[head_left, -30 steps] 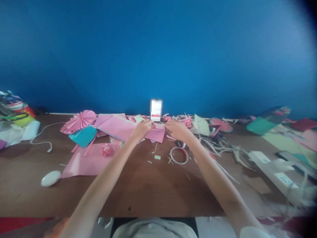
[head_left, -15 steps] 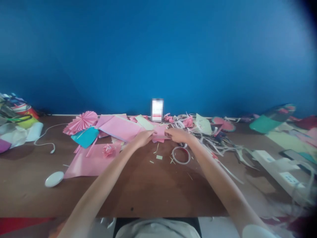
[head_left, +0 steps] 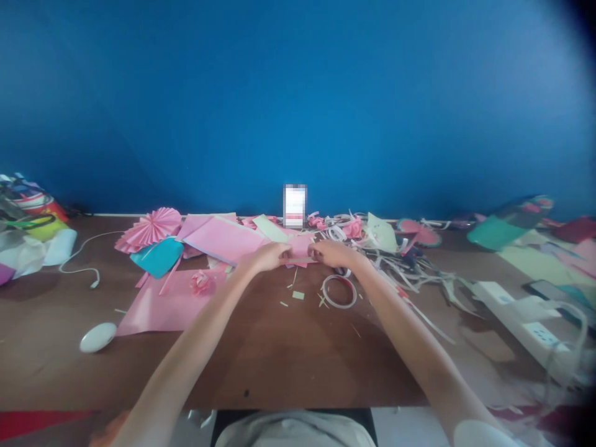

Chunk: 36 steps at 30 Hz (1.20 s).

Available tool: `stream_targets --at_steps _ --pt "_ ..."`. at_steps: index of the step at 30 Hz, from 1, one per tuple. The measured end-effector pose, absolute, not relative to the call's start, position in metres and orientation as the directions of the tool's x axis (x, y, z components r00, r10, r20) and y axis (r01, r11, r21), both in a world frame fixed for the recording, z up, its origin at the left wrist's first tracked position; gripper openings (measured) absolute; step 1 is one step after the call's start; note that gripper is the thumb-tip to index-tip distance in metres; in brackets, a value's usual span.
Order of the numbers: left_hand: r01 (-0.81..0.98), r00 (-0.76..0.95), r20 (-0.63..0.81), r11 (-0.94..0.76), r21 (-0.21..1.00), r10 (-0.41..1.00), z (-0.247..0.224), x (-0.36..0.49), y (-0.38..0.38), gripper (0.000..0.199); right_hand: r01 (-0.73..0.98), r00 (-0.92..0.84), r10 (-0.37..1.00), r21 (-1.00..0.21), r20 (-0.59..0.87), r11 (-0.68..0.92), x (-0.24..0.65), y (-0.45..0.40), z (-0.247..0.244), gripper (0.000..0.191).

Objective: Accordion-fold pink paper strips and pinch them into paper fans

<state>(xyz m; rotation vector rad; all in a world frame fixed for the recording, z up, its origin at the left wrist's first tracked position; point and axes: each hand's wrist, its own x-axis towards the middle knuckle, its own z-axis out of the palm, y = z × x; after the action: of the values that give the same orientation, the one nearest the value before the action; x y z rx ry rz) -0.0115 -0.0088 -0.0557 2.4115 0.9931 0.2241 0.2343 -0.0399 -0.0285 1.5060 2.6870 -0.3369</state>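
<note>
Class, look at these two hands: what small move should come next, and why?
Probably slide the right hand along the near edge of the pink paper to smooth it while the left hand steadies the other side: the hands sit at opposite sides, close to that edge. Any crease is too blurred to confirm.

I had left forearm and right forearm reaching forward, angled inward. Left hand and right hand sat near each other, not touching, roughly level, fingers curled, knuckles up.
</note>
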Motion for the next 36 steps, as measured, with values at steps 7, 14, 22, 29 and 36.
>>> stream_targets --at_steps 7,14,22,29,36 --pt "0.596 0.736 0.026 -0.666 0.448 0.676 -0.055 0.005 -0.023 0.021 0.816 -0.576 0.811 -0.13 -0.098 0.564 0.225 -0.043 -0.028 0.019" --pt "0.572 0.713 0.188 -0.716 0.4 0.675 -0.067 0.014 -0.025 0.021 0.845 -0.533 0.835 -0.115 -0.135 0.522 0.218 -0.044 -0.028 0.019" --pt "0.601 0.739 0.179 -0.756 0.258 0.649 -0.078 0.011 -0.023 0.023 0.859 -0.511 0.841 -0.148 -0.177 0.49 0.219 -0.039 -0.039 0.02" --pt "0.593 0.712 0.107 -0.676 0.437 0.694 -0.082 0.006 -0.018 0.026 0.832 -0.543 0.821 -0.249 -0.179 0.496 0.223 -0.033 -0.048 0.015" --pt "0.607 0.672 -0.005 -0.546 0.578 0.741 -0.083 0.001 -0.016 0.031 0.817 -0.547 0.815 -0.33 -0.19 0.472 0.228 -0.033 -0.047 0.013"
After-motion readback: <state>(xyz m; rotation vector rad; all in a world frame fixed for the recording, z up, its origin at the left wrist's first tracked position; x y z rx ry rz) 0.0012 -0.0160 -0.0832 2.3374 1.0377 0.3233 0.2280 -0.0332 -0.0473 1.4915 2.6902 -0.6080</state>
